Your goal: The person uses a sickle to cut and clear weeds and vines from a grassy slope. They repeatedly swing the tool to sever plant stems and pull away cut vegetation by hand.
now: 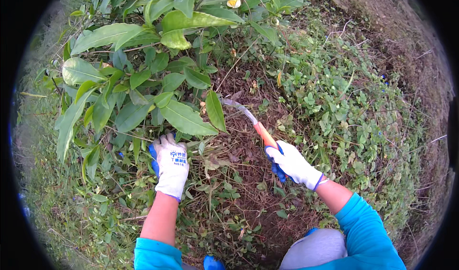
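Note:
My right hand [292,164], in a white knit glove with a blue coated palm, is closed around the orange handle of a sickle [265,135]. Its curved metal blade points up and left, and the tip lies near the leaves of a broad-leaved shrub [186,117]. My left hand [170,162], gloved the same way, reaches in among weeds [200,155] under the shrub's lower leaves. Its fingertips are partly hidden by foliage, so whether it grips any stems does not show.
The shrub, with buds and a white and yellow flower [233,3], fills the upper left. Low green weeds [322,105] spread at the right. Dry plant litter [247,198] covers the ground between my arms. My knee [315,250] and a blue shoe [213,263] are at the bottom.

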{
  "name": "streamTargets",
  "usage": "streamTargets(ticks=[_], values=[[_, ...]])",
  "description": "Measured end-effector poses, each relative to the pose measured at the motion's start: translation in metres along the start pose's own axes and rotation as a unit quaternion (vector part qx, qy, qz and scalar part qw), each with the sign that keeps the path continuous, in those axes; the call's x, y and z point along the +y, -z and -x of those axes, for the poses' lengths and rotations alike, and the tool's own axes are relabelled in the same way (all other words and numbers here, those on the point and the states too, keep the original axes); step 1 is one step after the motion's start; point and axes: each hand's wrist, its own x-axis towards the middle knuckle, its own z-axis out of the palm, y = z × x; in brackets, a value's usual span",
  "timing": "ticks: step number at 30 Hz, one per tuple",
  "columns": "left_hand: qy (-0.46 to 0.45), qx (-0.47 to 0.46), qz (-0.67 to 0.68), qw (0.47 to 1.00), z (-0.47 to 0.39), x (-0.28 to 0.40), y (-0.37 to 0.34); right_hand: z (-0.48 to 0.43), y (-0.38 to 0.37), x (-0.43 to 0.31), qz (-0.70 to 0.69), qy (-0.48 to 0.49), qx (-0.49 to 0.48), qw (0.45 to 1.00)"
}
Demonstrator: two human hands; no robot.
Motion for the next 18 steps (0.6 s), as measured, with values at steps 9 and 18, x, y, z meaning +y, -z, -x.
streamTargets(ticks=[9, 18], values=[[-0.056, 0.012, 0.152, 0.987, 0.032, -0.034, -0.036, -0.026, -0.051, -0.027, 0.226, 0.043, -0.008, 0.973], [0.01, -0.044, 0.178, 0.983, 0.016, -0.029, -0.066, -0.093, -0.059, -0.038, 0.281, 0.189, -0.036, 0.94]])
